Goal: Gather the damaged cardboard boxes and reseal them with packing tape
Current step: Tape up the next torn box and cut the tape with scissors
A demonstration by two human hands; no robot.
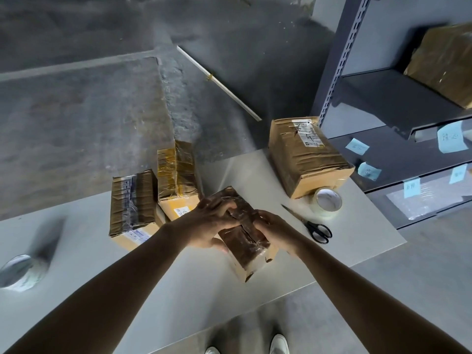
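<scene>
A small cardboard box [246,247], wrapped in shiny clear tape and torn at its near corner, lies on the white table [178,290]. My left hand [213,223] grips its left side and top, and my right hand [274,229] holds its right side. A roll of clear packing tape [327,201] sits to the right, with black-handled scissors [313,227] beside it. Two taped boxes [132,205] [177,178] stand at the left. A larger crumpled box [306,159] stands at the table's far right corner.
Another tape roll [21,273] lies blurred at the table's left edge. A grey metal shelf unit [398,103] with blue notes stands close on the right, holding a taped box [444,62]. A white rod [219,83] lies on the concrete floor beyond. My shoes [279,344] show below the table.
</scene>
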